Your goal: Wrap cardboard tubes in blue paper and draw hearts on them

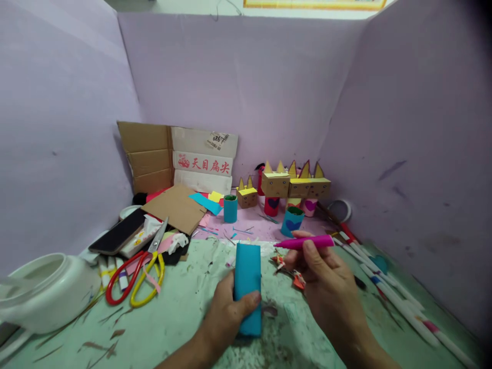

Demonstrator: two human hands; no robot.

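Note:
My left hand (223, 312) is wrapped round a folded blue paper strip (248, 271), which stands on end near the front middle of the table. In my right hand (330, 282), a magenta marker (307, 242) is pinched between thumb and fingers. It lies nearly level, its narrow end pointing left towards the blue paper, apart from it. Just behind the marker stands a blue paper tube (288, 228) with a dark blue heart. A second blue tube (230, 210), with no heart showing, is farther back.
Cardboard cat-eared heads (275, 184) stand on tubes at the back. To the left lie scissors (134, 279), a phone (119, 233), a cardboard sheet (175, 207) and a white pot (49, 292). Several white markers (400, 297) line the right wall. Paper scraps litter the table.

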